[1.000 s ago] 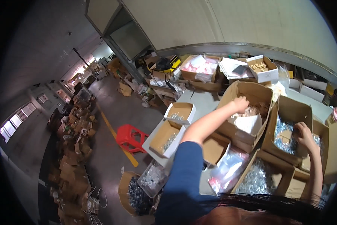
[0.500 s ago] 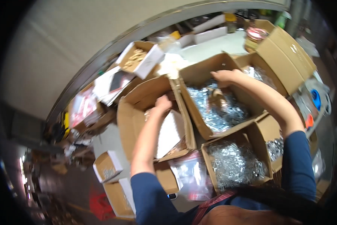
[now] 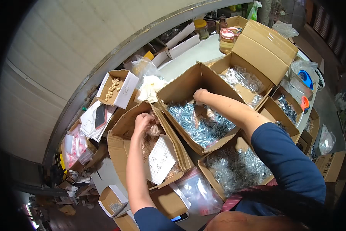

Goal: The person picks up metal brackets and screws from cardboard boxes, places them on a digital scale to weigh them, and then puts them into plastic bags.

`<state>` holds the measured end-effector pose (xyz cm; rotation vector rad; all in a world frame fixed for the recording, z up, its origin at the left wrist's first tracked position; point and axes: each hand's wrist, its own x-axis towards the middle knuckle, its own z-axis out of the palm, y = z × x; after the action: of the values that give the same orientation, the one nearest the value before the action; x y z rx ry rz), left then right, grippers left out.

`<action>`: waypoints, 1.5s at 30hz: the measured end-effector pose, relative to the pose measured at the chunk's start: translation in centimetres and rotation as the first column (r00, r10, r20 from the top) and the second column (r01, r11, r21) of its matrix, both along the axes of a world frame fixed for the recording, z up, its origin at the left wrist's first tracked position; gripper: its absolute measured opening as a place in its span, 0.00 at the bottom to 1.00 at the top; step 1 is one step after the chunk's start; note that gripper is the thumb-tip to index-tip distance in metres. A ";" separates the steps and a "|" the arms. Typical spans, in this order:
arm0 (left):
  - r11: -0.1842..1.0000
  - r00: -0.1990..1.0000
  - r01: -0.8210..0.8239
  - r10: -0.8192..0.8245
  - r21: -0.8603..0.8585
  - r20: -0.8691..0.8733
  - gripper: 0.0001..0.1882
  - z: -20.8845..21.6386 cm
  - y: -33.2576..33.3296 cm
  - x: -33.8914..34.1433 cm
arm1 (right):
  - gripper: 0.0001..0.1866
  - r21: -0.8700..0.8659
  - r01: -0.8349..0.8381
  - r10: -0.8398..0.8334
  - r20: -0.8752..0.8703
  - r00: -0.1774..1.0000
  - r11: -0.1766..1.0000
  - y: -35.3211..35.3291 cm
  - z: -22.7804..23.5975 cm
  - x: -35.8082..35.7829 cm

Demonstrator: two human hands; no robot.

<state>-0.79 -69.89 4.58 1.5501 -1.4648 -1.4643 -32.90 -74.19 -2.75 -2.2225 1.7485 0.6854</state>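
My left hand [image 3: 143, 122] is closed over the left cardboard box [image 3: 118, 146], pinching what looks like a small clear bag of pale tan pieces [image 3: 154, 130]. More tan pieces lie below it in that box, partly under a white gridded sheet with handwriting [image 3: 161, 158]. To the right, my right hand [image 3: 200, 96] reaches into a deeper cardboard box [image 3: 180, 86] with its fingers curled, their tips hidden. Long silvery screws [image 3: 188, 122] fill this box's bottom, and a brownish cardboard-like piece shows among them beneath my hand.
Nearer me stands a box of clear-bagged metal parts [image 3: 238, 165]. Behind are a flapped carton [image 3: 263, 48], a lidded jar [image 3: 226, 41] and a white cloth [image 3: 152, 88]. A small box of beige plugs [image 3: 126, 90] sits at left; clear bags [image 3: 200, 190] lie in front.
The view has swung, so the boxes sit lower and further left. My left hand has risen from inside the left box with the small bag. My right hand stays at the screw box.
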 end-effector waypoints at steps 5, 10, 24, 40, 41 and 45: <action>0.984 0.999 -0.009 0.019 0.181 -0.050 0.14 3.8 1.6 0.5 | 0.26 0.067 -0.050 0.049 0.011 0.999 0.996 0.0 0.8 0.2; 0.991 0.982 -0.135 0.137 0.024 -0.127 0.18 5.7 5.2 1.0 | 0.24 0.017 -0.071 0.062 0.324 0.944 0.997 3.8 10.4 0.4; 0.980 0.674 0.150 -0.002 0.134 -0.739 0.37 14.1 22.1 -16.3 | 0.21 -0.045 -0.037 0.048 0.996 0.076 0.998 20.3 21.9 -7.1; 0.907 0.112 0.027 0.416 0.421 -0.903 0.32 5.3 35.7 -29.1 | 0.25 -0.307 0.294 0.093 0.818 0.568 0.905 5.9 0.5 -21.8; 0.736 -0.036 0.110 0.674 0.667 -0.738 0.31 2.0 37.4 -28.2 | 0.32 0.078 0.238 -0.223 0.702 0.677 0.968 6.5 1.8 -20.3; 0.706 -0.118 0.238 0.703 0.668 -0.701 0.30 -3.1 39.1 -31.3 | 0.37 -0.068 0.155 -0.105 0.472 0.875 0.986 3.1 -11.2 -25.1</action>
<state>-32.05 -30.81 1.47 0.3437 0.4310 -2.0876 -57.96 -71.11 -13.91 -2.0772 1.6831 0.0144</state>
